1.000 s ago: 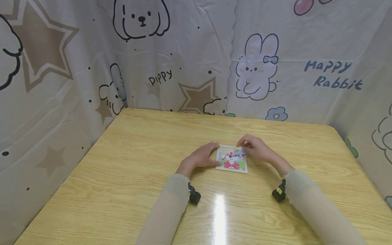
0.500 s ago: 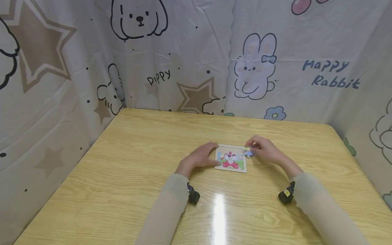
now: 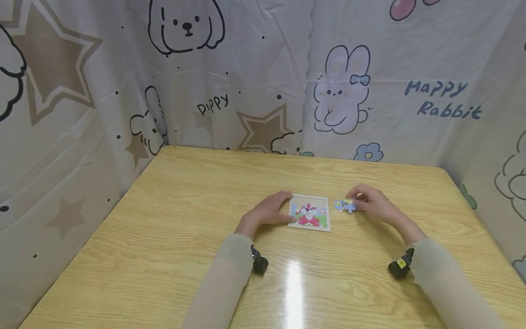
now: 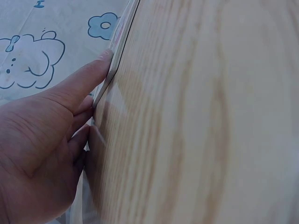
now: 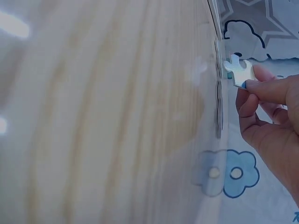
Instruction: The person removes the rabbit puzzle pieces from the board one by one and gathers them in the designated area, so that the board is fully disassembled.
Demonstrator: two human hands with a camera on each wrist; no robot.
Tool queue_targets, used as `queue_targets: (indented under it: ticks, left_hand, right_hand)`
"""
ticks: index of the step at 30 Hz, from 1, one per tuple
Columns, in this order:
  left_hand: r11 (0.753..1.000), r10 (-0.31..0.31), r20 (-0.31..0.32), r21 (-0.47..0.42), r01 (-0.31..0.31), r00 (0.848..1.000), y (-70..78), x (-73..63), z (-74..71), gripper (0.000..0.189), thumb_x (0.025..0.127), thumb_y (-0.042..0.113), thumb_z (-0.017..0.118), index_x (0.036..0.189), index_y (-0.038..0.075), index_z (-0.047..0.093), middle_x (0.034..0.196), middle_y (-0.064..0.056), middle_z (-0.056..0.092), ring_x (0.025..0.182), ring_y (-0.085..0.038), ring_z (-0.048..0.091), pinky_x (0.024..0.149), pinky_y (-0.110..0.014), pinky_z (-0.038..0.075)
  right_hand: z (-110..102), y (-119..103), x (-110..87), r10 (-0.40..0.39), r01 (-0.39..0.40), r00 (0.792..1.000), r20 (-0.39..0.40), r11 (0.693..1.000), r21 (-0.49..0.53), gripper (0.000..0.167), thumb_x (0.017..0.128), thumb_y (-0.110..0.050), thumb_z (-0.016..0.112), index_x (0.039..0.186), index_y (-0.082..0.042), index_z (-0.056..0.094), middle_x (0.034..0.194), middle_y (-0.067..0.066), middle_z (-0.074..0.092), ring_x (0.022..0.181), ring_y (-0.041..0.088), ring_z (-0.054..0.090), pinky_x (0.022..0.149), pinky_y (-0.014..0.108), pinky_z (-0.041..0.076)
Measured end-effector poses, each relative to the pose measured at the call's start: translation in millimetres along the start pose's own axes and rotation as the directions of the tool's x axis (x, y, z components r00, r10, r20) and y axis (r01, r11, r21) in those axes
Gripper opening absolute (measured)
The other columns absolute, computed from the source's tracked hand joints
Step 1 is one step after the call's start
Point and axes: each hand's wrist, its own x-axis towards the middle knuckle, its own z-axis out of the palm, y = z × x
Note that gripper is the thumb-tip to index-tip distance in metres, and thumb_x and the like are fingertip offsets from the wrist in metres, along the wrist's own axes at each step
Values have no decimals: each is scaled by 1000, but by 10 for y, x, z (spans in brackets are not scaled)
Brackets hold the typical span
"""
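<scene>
A small jigsaw puzzle tray (image 3: 329,214) with a pale frame lies on the table. A pink-and-white cartoon animal fills its lower part, while bare backing shows along its upper strip. At its left side, my left hand (image 3: 272,209) touches the frame with a straight thumb near the lower corner and fingers at the upper corner; the left wrist view shows the thumb (image 4: 86,79) along its edge. My right hand (image 3: 371,203), right of the tray, pinches a jigsaw piece (image 5: 240,72) between thumb and fingertips. Beside it lie other blue-and-yellow jigsaw pieces (image 3: 339,204), partly covered by the held one.
The wooden table (image 3: 197,196) spreads around both hands, with a light reflection (image 3: 294,288) near its front. A printed curtain (image 3: 255,68) stands behind it and at both sides. Each wrist wears a small black camera (image 3: 259,262).
My right hand has moved right with its jigsaw piece, from over the tray's upper right corner to the loose pieces beside it. The left hand stays at the tray.
</scene>
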Motion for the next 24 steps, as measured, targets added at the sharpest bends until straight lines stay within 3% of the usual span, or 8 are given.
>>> queue_targets:
  ticks: [9, 17, 19, 21, 24]
  left_hand:
    - [1000, 0, -4, -11, 0, 1000, -6, 0, 3, 79, 87, 38, 73, 152, 14, 35, 163, -4, 28, 152, -26, 23, 126, -40, 21]
    - [1000, -1, -1, -13, 1, 1000, -7, 0, 3, 79, 87, 39, 73, 152, 15, 35, 163, -4, 28, 152, -26, 22, 126, -41, 21]
    - [1000, 0, -1, -15, 0, 1000, -9, 1, 2, 78, 87, 38, 73, 152, 15, 35, 163, -4, 28, 152, -25, 23, 126, -41, 21]
    - [1000, 0, 0, -14, 0, 1000, -10, 4, 2, 78, 87, 38, 73, 152, 15, 35, 163, -4, 28, 152, -25, 23, 126, -40, 21]
    - [1000, -2, 1, -15, 2, 1000, -15, 10, 4, 78, 87, 38, 73, 152, 14, 35, 163, -4, 28, 152, -25, 22, 126, -40, 20]
  right_hand:
    - [-123, 155, -136, 1, -1, 1000, -27, 1000, -27, 18, 94, 3, 55, 109, -2, 64, 120, 21, 62, 110, 43, 61, 94, 57, 52]
    - [-211, 259, -238, 5, -7, 999, -54, 999, -47, 19, 94, 5, 55, 109, -1, 64, 118, 23, 63, 109, 44, 61, 94, 58, 51]
    - [-234, 281, -262, 6, -11, 998, -63, 998, -64, 18, 93, 4, 56, 108, -1, 65, 116, 21, 64, 107, 37, 62, 94, 53, 53]
    - [-259, 304, -286, 3, -9, 997, -73, 997, -79, 18, 93, 3, 58, 108, -2, 65, 114, 19, 64, 103, 19, 62, 92, 38, 55]
    - [-297, 332, -322, 4, -10, 997, -76, 996, -89, 17, 93, 2, 59, 107, -3, 66, 114, 18, 64, 99, 3, 57, 86, 18, 51]
